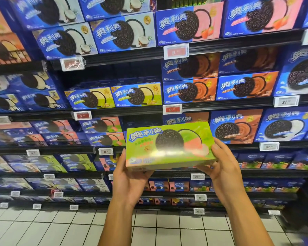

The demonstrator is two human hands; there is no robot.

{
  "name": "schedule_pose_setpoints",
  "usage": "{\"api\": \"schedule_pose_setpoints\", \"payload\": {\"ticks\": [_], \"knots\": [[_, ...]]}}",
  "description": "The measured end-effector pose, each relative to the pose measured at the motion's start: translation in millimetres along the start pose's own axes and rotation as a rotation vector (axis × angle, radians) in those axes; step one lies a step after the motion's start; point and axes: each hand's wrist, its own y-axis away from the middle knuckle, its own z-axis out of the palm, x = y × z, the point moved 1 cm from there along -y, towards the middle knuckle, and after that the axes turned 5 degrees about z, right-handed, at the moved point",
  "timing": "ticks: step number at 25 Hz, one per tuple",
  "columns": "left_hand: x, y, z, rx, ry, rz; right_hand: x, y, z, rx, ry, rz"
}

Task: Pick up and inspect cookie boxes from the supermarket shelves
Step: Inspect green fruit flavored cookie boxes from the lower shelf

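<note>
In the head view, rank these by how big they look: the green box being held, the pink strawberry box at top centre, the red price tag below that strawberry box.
1. green box, though it is nearest the camera, so unsure against the next.
2. pink strawberry box, nearly alike in apparent size.
3. red price tag, clearly smallest.

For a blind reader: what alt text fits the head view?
Both hands, left hand and right hand, hold a green rectangular cardboard cookie box front-up before dark supermarket shelves stacked with blue cookie boxes.
</note>
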Motion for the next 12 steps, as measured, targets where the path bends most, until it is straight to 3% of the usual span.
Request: {"api": "schedule_pose_setpoints", "payload": {"ticks": [4,12], "knots": [[14.4,-3.0,3.6,0.017,-0.185,-0.028,-7.9,-1.4,1.3,-0.024,0.027,0.099],[23.0,-5.3,11.4,0.077,-0.491,-0.054,-15.7,-6.5,-2.2,0.094,0.128,0.113]]}}
